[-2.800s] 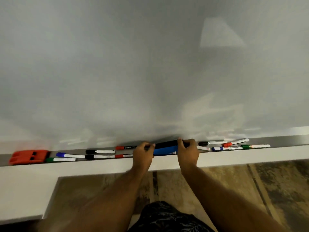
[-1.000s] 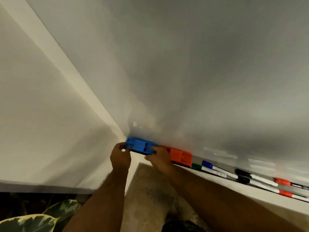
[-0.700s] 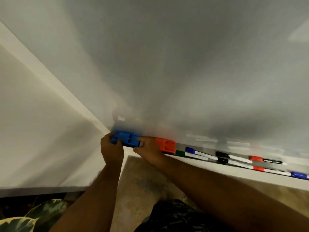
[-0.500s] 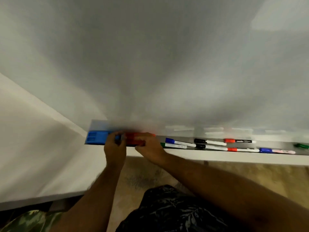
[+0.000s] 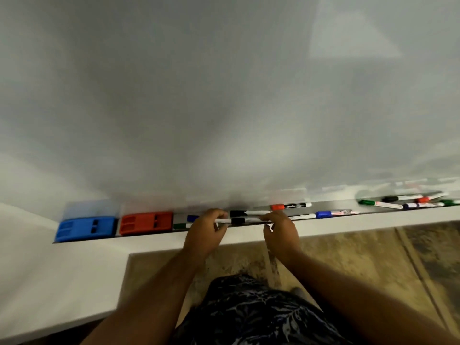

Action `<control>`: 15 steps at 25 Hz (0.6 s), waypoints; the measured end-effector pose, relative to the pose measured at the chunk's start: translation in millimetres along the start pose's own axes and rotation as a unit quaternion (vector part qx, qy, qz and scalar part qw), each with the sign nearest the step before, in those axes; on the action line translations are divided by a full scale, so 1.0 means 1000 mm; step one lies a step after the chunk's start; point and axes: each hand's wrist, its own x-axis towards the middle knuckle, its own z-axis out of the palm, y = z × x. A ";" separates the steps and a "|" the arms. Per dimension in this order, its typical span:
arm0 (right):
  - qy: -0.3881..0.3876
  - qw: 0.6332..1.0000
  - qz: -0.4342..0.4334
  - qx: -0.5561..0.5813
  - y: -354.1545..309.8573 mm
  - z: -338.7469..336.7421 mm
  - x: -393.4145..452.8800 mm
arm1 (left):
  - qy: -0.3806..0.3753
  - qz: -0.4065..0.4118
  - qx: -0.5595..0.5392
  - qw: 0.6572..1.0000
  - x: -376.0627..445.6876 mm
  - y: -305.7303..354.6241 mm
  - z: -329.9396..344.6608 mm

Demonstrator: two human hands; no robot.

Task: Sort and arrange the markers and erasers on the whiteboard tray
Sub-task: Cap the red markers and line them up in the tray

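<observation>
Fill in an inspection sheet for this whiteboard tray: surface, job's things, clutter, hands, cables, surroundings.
Surface: tray under whiteboard.
Job's things: blue eraser at far left, red eraser beside it; black markers between the hands; red marker behind.
Clutter: loose markers heaped at right.
Hands: left hand and right hand at the black markers; grip unclear.
Cables: nothing seen.
Surroundings: mottled floor.

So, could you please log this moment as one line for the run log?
erasers: blue eraser beside red eraser, tray's left end | left hand, right hand: both on black-capped markers | loose markers: unsorted, right
</observation>
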 end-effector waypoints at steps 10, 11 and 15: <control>-0.086 0.972 -0.074 -0.205 0.083 -0.077 0.051 | -0.009 -0.026 0.000 1.000 0.012 0.074 0.095; -0.090 0.975 -0.086 -0.185 0.087 -0.080 0.054 | 0.001 -0.031 -0.013 0.999 0.012 0.079 0.101; -0.084 0.986 -0.123 -0.068 0.091 -0.091 0.054 | 0.026 -0.137 -0.172 0.975 0.014 0.108 0.123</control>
